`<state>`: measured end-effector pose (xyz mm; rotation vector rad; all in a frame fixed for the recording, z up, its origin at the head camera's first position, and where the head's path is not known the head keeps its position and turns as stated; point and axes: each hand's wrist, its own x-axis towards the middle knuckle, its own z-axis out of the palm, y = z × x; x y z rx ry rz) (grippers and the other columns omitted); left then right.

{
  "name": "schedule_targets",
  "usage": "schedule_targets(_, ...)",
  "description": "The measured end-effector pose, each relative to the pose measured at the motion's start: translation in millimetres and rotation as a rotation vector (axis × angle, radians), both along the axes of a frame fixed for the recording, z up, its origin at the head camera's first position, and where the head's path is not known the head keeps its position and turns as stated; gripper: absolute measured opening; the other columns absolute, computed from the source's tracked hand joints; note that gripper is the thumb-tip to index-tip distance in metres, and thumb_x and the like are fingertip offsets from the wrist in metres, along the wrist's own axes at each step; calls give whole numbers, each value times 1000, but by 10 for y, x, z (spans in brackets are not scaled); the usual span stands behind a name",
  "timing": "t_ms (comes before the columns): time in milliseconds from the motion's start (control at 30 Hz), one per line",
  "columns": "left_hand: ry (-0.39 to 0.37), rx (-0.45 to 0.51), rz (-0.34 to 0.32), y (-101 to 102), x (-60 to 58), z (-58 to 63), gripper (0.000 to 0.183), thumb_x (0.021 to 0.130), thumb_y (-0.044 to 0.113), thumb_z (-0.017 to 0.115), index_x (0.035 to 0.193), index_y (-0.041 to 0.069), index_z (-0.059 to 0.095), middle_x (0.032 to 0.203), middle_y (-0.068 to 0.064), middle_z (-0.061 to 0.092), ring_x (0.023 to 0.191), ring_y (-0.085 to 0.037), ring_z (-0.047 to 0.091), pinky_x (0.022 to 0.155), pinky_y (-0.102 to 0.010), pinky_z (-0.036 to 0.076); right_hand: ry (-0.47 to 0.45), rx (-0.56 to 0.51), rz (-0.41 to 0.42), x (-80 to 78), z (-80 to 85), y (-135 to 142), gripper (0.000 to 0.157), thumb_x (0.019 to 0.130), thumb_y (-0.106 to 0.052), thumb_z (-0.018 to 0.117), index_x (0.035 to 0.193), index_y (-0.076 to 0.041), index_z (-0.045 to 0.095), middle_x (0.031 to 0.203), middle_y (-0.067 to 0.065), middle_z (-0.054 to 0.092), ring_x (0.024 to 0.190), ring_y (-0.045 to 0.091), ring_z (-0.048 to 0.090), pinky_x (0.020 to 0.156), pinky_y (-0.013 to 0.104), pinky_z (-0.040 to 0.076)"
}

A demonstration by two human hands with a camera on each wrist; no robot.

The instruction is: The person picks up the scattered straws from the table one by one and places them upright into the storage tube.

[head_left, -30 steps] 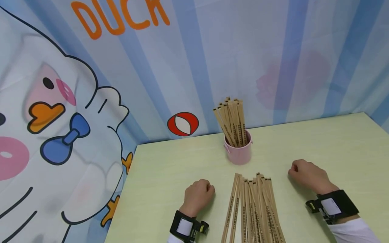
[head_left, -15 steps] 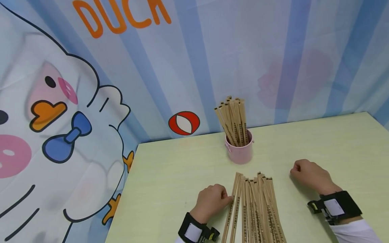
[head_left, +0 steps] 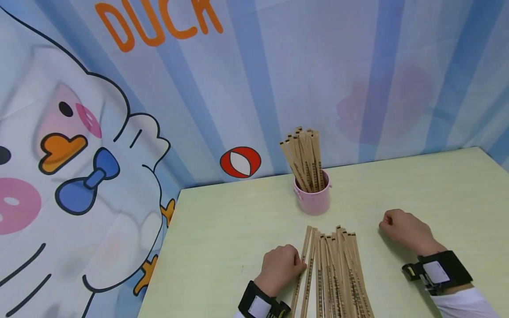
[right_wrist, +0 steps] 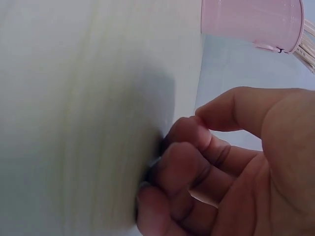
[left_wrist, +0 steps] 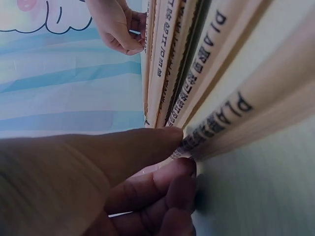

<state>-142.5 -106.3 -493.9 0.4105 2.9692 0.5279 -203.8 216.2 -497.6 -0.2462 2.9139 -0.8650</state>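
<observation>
Brown paper-wrapped straws [head_left: 338,274], printed with dark lettering that includes "PLA", lie side by side on the table in the head view. My left hand [head_left: 279,268] is at the left edge of this row. Its thumb and index finger pinch the outermost straw [left_wrist: 224,115], which still lies alongside the others. To the right of the row, my right hand [head_left: 406,230] rests on the table, its fingers loosely curled and holding nothing. Behind the row stands a small pink bucket [head_left: 314,203] with more wrapped straws [head_left: 306,161] upright in it.
The pale yellow-green table [head_left: 222,221] ends at a blue striped backdrop [head_left: 314,66] with a cartoon duck [head_left: 119,229] on the left. Part of the pink bucket [right_wrist: 251,19] shows in the right wrist view. Both wrists wear black straps [head_left: 449,268] with cameras.
My left hand has moved right and slightly nearer to me, from beside the row onto the outermost straw, and has taken hold of it. The right hand stays in place.
</observation>
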Motion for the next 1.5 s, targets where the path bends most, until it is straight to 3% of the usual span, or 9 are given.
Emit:
schedule_targets(300, 52, 5, 7, 26, 30, 52, 37, 72, 13, 69, 46, 20, 43, 44, 12, 33, 39, -6, 34, 36, -22, 24, 1, -1, -6, 12, -4, -5, 18, 86, -13, 49, 69, -8, 50, 60, 1, 43, 54, 17, 41, 48, 31, 30)
schedule_targets(633, 76, 41, 14, -18, -7, 67, 37, 71, 13, 65, 46, 22, 40, 44, 13, 29, 38, -4, 30, 36, -22, 22, -8, 0, -10, 11, 0, -2, 18, 87, -13, 49, 70, -7, 51, 61, 2, 43, 55, 18, 42, 49, 31, 31)
schedule_targets(800, 113, 95, 37, -107, -67, 217, 32, 72, 13, 64, 50, 22, 43, 46, 13, 31, 40, -3, 29, 36, -21, 21, -16, 6, -11, 11, 15, 0, 18, 87, -13, 49, 71, -6, 52, 61, 2, 44, 56, 18, 43, 49, 31, 31)
schedule_targets(1033, 190, 240, 79, -264, -185, 601, 15, 81, 15, 63, 66, 17, 62, 55, 8, 51, 47, -6, 43, 40, -22, 32, -7, -2, -7, 9, 3, -17, 19, 87, -14, 49, 70, -7, 51, 61, 2, 44, 55, 17, 42, 49, 31, 31)
schedule_targets(1133, 298, 316, 79, -300, -267, 792, 11, 85, 17, 64, 74, 16, 67, 61, 7, 56, 52, -6, 46, 44, -22, 36, -7, -5, -8, 6, -1, -20, 19, 87, -14, 49, 69, -8, 51, 61, 2, 43, 55, 17, 42, 49, 31, 31)
schedule_targets(1367, 690, 503, 25, -255, -565, 1288, 12, 88, 16, 62, 82, 8, 69, 72, -2, 64, 61, -6, 52, 53, -28, 49, -8, -2, -12, -3, -7, -16, 20, 88, -14, 49, 69, -8, 50, 61, 2, 43, 55, 18, 42, 49, 31, 31)
schedule_targets(1500, 807, 555, -3, -130, -772, 1463, 15, 90, 17, 59, 84, 7, 69, 74, -4, 65, 58, -6, 52, 51, -29, 48, -8, -1, -18, 1, -6, -10, 21, 88, -15, 49, 69, -8, 50, 61, 2, 43, 55, 18, 42, 49, 31, 30)
